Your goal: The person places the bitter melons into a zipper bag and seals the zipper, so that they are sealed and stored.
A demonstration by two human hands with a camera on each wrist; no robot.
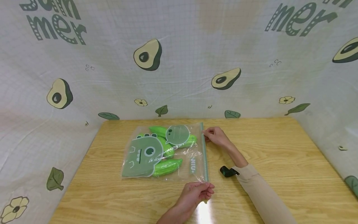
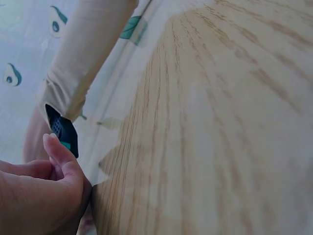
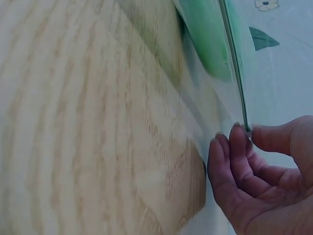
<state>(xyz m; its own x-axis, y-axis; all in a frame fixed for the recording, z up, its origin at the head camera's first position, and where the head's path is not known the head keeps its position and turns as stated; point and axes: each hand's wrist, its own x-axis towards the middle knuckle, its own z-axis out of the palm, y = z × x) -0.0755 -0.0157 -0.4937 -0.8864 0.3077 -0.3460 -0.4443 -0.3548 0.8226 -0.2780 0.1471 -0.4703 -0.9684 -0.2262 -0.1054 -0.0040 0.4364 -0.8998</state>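
Note:
A clear zip bag (image 1: 179, 168) with a green monster print lies on the table, its green zip strip (image 1: 205, 152) facing right. Inside are several bright green, ridged, elongated vegetables (image 1: 167, 167), partly hidden by the print. My right hand (image 1: 216, 136) pinches the zip strip near its far end; the right wrist view shows thumb and fingertips meeting on the strip's edge. At the near corner, my left hand (image 1: 193, 196) pinches the end of the strip between thumb and fingers. In the left wrist view the bag is hidden behind that hand (image 2: 44, 191).
The wooden table (image 1: 279, 161) extends right and left of the bag. A cloth printed with avocados (image 1: 148, 55) hangs behind and along both sides. A black wrist camera (image 1: 227, 171) sticks out from the right sleeve (image 1: 260, 189).

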